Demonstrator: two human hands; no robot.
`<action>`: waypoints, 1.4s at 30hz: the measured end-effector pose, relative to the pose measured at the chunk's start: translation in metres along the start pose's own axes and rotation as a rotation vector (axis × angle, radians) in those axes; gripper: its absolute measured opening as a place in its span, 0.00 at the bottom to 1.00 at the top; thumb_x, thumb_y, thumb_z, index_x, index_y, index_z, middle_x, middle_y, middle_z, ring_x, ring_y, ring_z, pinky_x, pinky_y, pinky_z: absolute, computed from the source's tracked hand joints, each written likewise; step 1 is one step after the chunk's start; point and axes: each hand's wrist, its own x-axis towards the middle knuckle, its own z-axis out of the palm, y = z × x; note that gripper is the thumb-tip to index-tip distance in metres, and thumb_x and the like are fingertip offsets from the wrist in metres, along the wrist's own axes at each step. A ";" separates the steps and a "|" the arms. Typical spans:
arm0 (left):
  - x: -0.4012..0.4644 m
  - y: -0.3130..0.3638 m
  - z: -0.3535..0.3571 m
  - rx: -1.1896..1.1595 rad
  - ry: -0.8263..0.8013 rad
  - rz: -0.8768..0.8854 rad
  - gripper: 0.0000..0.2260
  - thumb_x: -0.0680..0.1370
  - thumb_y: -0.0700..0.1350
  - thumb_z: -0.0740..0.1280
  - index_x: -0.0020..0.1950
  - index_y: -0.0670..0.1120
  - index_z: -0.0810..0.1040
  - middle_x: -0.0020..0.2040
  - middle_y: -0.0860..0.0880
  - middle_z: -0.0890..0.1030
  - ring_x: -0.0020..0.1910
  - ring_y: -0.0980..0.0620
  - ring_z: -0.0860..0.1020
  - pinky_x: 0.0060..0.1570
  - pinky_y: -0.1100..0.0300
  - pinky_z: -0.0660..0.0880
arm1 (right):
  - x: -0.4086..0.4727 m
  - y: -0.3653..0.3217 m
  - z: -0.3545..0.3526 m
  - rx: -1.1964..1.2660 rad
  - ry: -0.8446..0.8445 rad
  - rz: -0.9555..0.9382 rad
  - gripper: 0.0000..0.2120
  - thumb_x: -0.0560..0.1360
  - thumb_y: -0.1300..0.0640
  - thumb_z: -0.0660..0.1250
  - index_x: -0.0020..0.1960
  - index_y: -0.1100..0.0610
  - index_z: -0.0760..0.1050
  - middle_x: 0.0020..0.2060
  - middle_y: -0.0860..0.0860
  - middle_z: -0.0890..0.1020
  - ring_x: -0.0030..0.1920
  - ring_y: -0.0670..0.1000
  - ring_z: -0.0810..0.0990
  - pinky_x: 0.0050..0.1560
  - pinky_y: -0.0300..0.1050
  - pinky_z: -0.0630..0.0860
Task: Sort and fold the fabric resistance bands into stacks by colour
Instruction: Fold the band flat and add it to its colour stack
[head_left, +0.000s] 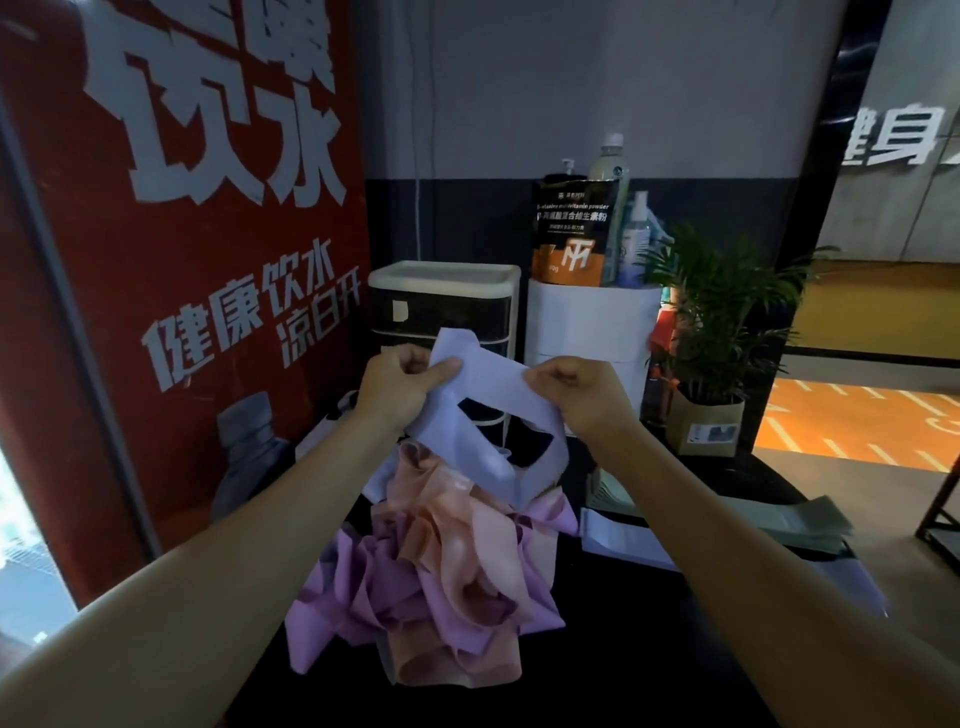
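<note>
A pale lavender-white band (491, 395) hangs in the air between both hands, its loop drooping open toward the table. My left hand (402, 387) grips its left end and my right hand (576, 389) pinches its right end. Below them a loose heap lies on the dark table (649, 649): peach-pink bands (457, 525) on top and in front, purple bands (358, 587) around and under them. More pale band fabric (382, 478) shows at the heap's far edge.
A red poster panel (182, 260) stands at the left. Behind the heap are a white drawer unit (447, 283), a white cylinder (587, 332) with a supplement bag and bottles, and a potted plant (711, 364). Flat grey-green packets (810, 519) lie at the right.
</note>
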 end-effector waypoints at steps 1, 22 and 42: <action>-0.001 -0.003 0.000 0.012 -0.009 -0.009 0.09 0.72 0.47 0.73 0.38 0.44 0.76 0.38 0.47 0.78 0.38 0.49 0.77 0.41 0.56 0.75 | -0.001 -0.002 -0.001 0.015 0.002 0.013 0.07 0.76 0.61 0.67 0.44 0.63 0.81 0.37 0.54 0.80 0.36 0.47 0.76 0.39 0.37 0.74; -0.040 -0.007 0.010 0.040 -0.266 0.017 0.04 0.75 0.42 0.69 0.41 0.46 0.76 0.37 0.49 0.77 0.33 0.54 0.74 0.32 0.65 0.72 | 0.013 -0.028 -0.006 0.622 0.172 0.344 0.13 0.75 0.71 0.63 0.59 0.71 0.73 0.49 0.60 0.77 0.46 0.54 0.78 0.54 0.46 0.74; -0.012 0.061 0.048 -0.140 -0.310 0.082 0.08 0.78 0.51 0.64 0.47 0.48 0.77 0.49 0.45 0.81 0.52 0.46 0.79 0.56 0.51 0.76 | 0.003 -0.047 -0.042 -0.390 0.073 -0.336 0.07 0.76 0.59 0.66 0.47 0.62 0.81 0.43 0.55 0.84 0.40 0.48 0.78 0.43 0.31 0.72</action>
